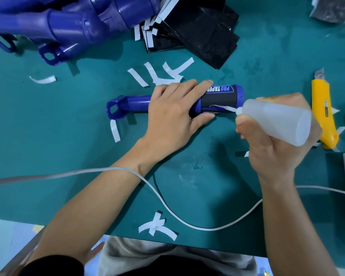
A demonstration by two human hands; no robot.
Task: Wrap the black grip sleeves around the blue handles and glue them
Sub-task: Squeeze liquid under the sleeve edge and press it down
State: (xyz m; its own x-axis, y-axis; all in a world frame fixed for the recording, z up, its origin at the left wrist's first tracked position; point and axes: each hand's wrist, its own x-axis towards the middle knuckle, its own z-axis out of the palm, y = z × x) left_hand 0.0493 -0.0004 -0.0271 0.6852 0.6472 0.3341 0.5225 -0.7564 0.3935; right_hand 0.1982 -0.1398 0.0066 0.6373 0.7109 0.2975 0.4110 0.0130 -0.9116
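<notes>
Head view, blue handle (pixel 135 104): it is lying on the green surface (pixel 88 156), mid-view, in front of the person.
Long axis: it is running left to right, the loop end pointing left and the sleeved end pointing right and tipping slightly away from the person.
Black grip sleeve (pixel 217 99): it is sitting wrapped around the handle's right half, with its seam facing the person and a white strip showing along it.
Left hand (pixel 173 112): it is gripping the handle's middle from above, fingers (pixel 187 86) lying over the far side and the thumb pressing the sleeve's near edge.
Right hand (pixel 273 148): it is clenching a glue bottle (pixel 277 120) just right of the handle, the nozzle touching the seam.
Handling: the handle is looking like stiff, light plastic, round enough to roll. The sleeve is looking soft and likely to spring open.
Where to hold: pinning across the seam, clear of wet glue, is probably working best.
Beyond the handle: a heap of blue handles (pixel 68 22) and a stack of black sleeves (pixel 207 36) are lying.
Right of the handle: a yellow knife (pixel 323 112) is resting.
</notes>
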